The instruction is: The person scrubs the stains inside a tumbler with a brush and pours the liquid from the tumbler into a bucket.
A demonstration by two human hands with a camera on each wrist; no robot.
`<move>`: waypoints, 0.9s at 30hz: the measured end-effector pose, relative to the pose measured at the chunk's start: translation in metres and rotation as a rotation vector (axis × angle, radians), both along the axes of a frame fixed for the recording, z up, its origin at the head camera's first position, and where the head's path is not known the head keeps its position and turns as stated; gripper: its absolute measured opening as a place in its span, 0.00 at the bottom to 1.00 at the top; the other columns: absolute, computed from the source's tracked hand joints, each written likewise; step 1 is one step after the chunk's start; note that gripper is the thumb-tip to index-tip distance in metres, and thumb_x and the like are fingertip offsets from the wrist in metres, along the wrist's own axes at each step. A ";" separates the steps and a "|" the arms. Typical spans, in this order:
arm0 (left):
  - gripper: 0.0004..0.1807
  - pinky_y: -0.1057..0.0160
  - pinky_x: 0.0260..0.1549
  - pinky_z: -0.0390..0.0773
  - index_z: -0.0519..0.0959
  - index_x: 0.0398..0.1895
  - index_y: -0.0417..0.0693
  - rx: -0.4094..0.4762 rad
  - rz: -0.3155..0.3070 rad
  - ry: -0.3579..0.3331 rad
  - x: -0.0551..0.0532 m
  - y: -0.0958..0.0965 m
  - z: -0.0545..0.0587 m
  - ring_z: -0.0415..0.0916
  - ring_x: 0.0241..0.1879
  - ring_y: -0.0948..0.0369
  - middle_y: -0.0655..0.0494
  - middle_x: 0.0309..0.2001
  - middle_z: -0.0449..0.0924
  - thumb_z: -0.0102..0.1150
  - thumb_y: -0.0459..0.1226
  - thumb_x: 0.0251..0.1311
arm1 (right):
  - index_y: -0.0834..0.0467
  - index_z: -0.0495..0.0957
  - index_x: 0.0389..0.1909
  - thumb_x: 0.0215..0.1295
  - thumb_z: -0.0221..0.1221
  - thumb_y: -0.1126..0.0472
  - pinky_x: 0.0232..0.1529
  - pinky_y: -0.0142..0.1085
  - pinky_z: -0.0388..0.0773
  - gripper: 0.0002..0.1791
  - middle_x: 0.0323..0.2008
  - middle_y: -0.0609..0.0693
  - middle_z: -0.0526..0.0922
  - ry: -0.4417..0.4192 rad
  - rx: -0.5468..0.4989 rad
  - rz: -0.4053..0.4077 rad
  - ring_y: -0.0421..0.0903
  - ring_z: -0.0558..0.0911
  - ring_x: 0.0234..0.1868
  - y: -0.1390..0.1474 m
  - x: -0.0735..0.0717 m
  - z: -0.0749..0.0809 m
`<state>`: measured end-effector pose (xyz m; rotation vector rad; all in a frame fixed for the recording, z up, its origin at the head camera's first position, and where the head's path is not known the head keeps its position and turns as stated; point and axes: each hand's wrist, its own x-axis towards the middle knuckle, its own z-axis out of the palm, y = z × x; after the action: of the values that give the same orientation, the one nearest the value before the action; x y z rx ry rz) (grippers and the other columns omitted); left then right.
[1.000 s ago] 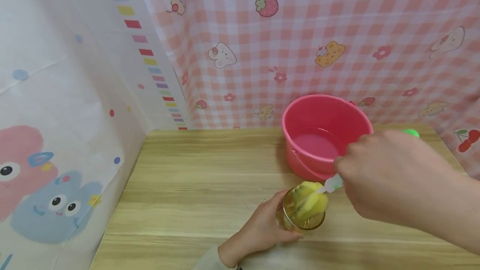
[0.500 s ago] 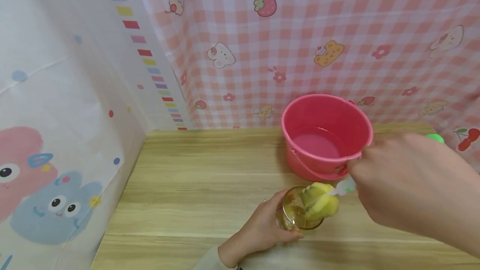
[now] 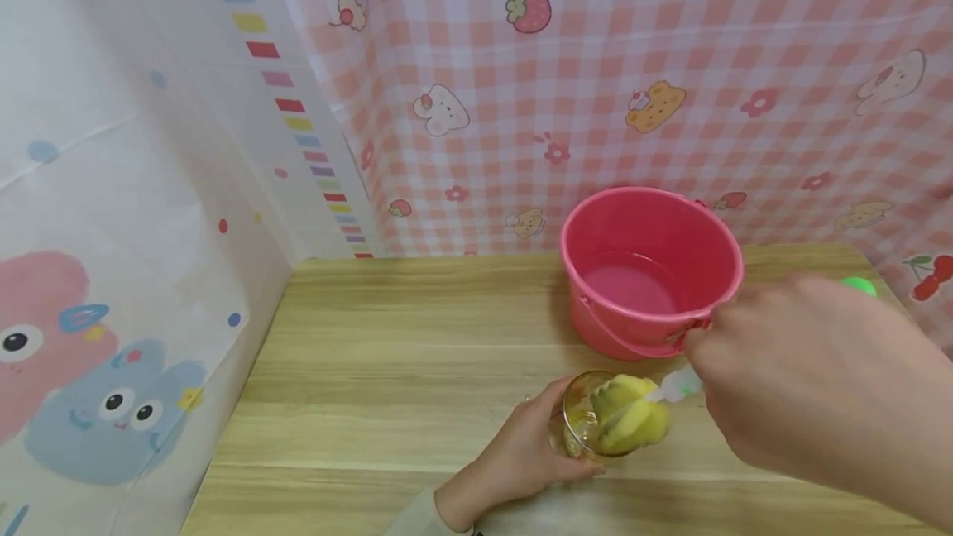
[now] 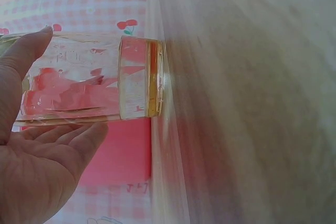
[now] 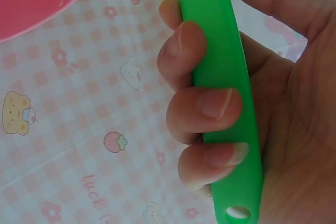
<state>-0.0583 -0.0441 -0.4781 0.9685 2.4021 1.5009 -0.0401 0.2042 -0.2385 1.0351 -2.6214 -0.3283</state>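
Sponge brush (image 3: 633, 418) at the mouth of a glass (image 4: 79, 80)

A pink bucket (image 3: 651, 226) stands just beyond the glass, to its far right, with its bail hanging on the near side. The right hand (image 3: 811, 379) hides the bucket's near right edge and part of the bench (image 3: 402, 370). A checked cloth (image 3: 521, 64) hangs behind; a white sheet (image 3: 149, 180) with cartoon figures covers the left side.

The left hand (image 3: 524, 449) grips the glass from the left, thumb on the near side, keeping it upright. The right hand's fingers wrap round the brush's green handle (image 5: 226, 77), smooth, with a hole in its end. The yellow, lobed sponge covers the right part of the mouth; how deep it reaches cannot be told. The glass is clear, amber-tinted and thick-based; the bench has wood grain.

Pink lettering (image 5: 94, 198) on the cloth reads "luck", then is cut off.
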 end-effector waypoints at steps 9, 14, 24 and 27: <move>0.54 0.63 0.67 0.73 0.63 0.77 0.53 0.019 -0.012 0.000 -0.001 0.000 -0.001 0.73 0.66 0.66 0.61 0.68 0.76 0.86 0.37 0.47 | 0.42 0.56 0.14 0.46 0.57 0.63 0.15 0.35 0.49 0.19 0.14 0.39 0.53 -0.009 0.010 0.068 0.42 0.53 0.15 -0.003 -0.006 -0.012; 0.53 0.63 0.66 0.73 0.64 0.76 0.53 0.022 -0.004 -0.023 0.000 0.001 0.000 0.74 0.65 0.66 0.60 0.67 0.77 0.86 0.37 0.47 | 0.45 0.57 0.13 0.44 0.61 0.64 0.15 0.35 0.53 0.20 0.13 0.41 0.54 -0.055 0.068 0.023 0.43 0.55 0.14 -0.017 -0.002 0.004; 0.50 0.64 0.65 0.74 0.66 0.75 0.50 -0.005 0.008 -0.069 0.001 0.001 0.002 0.76 0.63 0.65 0.59 0.65 0.79 0.85 0.38 0.49 | 0.45 0.54 0.11 0.41 0.60 0.66 0.16 0.34 0.49 0.23 0.11 0.41 0.51 -0.037 0.027 0.007 0.42 0.52 0.14 -0.019 -0.002 0.010; 0.51 0.64 0.64 0.75 0.66 0.75 0.49 -0.006 0.013 -0.054 0.001 0.001 0.002 0.77 0.62 0.65 0.59 0.65 0.80 0.85 0.38 0.48 | 0.44 0.52 0.09 0.38 0.59 0.68 0.15 0.33 0.47 0.24 0.11 0.41 0.50 -0.007 0.003 0.004 0.41 0.51 0.14 -0.016 -0.001 0.010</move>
<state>-0.0569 -0.0432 -0.4761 0.9014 2.3789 1.5033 -0.0410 0.1877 -0.2281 1.0438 -2.6255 -0.3288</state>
